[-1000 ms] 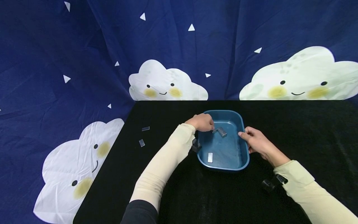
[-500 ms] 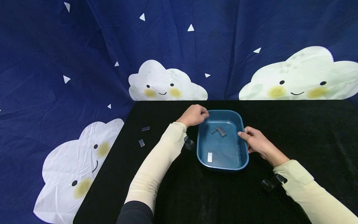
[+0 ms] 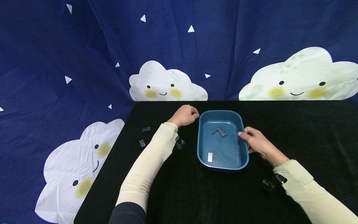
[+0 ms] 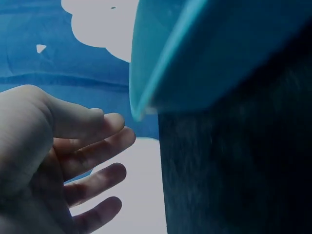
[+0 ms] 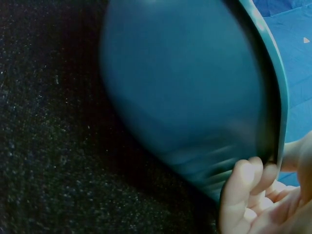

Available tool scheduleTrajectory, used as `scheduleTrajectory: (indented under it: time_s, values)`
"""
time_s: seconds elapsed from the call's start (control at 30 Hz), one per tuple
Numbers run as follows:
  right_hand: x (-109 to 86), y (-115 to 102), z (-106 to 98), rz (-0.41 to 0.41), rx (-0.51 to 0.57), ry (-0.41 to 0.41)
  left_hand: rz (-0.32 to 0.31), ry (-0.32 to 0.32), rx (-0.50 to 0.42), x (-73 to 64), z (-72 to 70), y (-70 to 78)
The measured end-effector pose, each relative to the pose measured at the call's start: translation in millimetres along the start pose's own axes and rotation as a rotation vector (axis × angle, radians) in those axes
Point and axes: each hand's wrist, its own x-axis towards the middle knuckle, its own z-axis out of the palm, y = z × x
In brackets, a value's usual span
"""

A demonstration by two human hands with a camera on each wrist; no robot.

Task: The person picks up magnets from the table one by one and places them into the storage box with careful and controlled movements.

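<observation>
A blue plastic basin stands on the black table. My right hand grips its right rim, the thumb inside the wall; in the right wrist view the fingers curl under the rim from outside. My left hand hovers just left of the basin's far left corner. In the left wrist view its fingers are loosely bent, with nothing between them. Inside the basin lie a row of several small grey bars, one more bar angled off its end, and a shiny white rectangular plate.
Two small glassy rectangular plates lie apart on the table's left side, an upper plate and a lower plate. A dark blue curtain with white clouds hangs behind the table and along its left edge.
My left hand has lifted out from over the grey bars and moved left, past the basin's rim. The right hand keeps its grip, and the basin stays in place.
</observation>
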Motion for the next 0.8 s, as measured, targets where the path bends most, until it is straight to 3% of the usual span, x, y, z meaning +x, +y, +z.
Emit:
scheduleTrajectory:
  time_s: [0.2, 0.4, 0.6, 0.8]
  values:
    - [2.2, 0, 1, -0.001, 0.004, -0.006, -0.045, -0.024, 0.154, -13.3, -23.4, -27.7]
    - [1.3, 0, 0, -0.002, 0.007, -0.005, -0.118, 0.017, 0.245, -28.7, -50.8, -55.0]
    - [0.0, -1, 0, -0.012, 0.01, -0.012, -0.154, 0.083, 0.191, -42.4, -73.9, -70.7]
    - [1.1, -1, 1, -0.007, 0.007, -0.013, -0.115, 0.162, 0.143, -54.3, -90.6, -83.4]
